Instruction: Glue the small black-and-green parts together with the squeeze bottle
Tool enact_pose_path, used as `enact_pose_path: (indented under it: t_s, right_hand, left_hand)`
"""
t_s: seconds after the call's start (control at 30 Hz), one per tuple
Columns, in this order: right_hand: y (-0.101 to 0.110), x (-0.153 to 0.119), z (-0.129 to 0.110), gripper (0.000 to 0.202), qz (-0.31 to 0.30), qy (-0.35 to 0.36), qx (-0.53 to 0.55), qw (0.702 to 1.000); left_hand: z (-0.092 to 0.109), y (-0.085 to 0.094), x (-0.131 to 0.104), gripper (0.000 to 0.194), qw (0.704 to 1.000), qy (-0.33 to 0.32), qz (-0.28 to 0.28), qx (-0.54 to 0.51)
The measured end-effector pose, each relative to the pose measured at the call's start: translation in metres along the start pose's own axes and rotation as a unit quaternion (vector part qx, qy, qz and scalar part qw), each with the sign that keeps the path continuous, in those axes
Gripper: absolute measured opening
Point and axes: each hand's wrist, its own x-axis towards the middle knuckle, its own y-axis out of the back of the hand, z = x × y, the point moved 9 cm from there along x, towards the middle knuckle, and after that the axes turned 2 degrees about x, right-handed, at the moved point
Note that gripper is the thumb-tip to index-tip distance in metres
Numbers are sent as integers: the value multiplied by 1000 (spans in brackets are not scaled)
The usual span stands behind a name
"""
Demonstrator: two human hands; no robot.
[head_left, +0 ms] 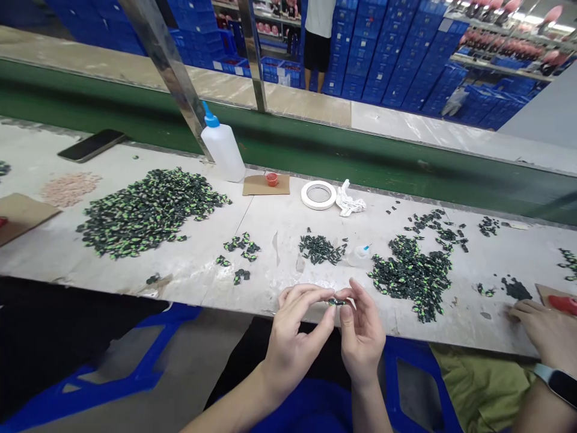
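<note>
Between the fingertips of both hands, above the table's front edge, is a small dark green piece (336, 302) with bright green spots. My left hand (295, 331) pinches its left end with thumb and forefinger. On its right end are the fingertips of my right hand (363, 331). Just beyond my hands lies a small pile of plain dark pieces (320, 249), beside a small clear bottle with a blue tip (359, 255). A larger pile of dark and bright green pieces (412, 270) spreads to the right, and small clusters (243, 246) lie to the left.
A big green-black pile (148, 210), a white bottle (223, 150), cardboard with a red cap (271, 179), a tape roll (318, 195), crumpled tissue (349, 199) and a phone (91, 145) lie on the table (265, 282). Another person's hand (547, 328) is at the right.
</note>
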Motion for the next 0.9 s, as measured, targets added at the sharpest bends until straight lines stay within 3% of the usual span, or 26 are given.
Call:
enact_pose_path:
  t_s: [0.1,0.2,0.33,0.43,0.53,0.6,0.7,0.8,0.9]
  right_hand:
    - [3,-3,-11,36,-5,53,-41,998]
    - [5,-5,-19,38,1,87,-53,995]
    - [3,-6,-17,27,-13,82,-26,996]
    - [2,-6,-9,21,-35,56,-25,997]
    - [2,-3,4,23,-69,23,-58,996]
    - [4,1,13,22,-93,4,-104,990]
    - [19,14,22,15,-96,15,-193,976]
    - [58,36,24,20,12,36,-290,956]
    - [92,53,22,32,126,44,-382,915]
  left_hand:
    - [6,2,2,16,1000,-20,-2,11]
    - [3,-2,2,18,999,5,-33,9]
    - [-16,-13,-5,15,989,104,-94,-45]
    - [-33,-20,-13,17,972,187,-104,-93]
    - [-45,-29,-17,15,959,230,-106,-125]
    - [-50,-37,-16,13,958,229,-126,-122]
    - [-55,-45,-11,31,961,181,-197,-74]
    - [-74,-25,-1,43,968,155,-196,23]
    - [-104,25,18,24,969,165,-81,166]
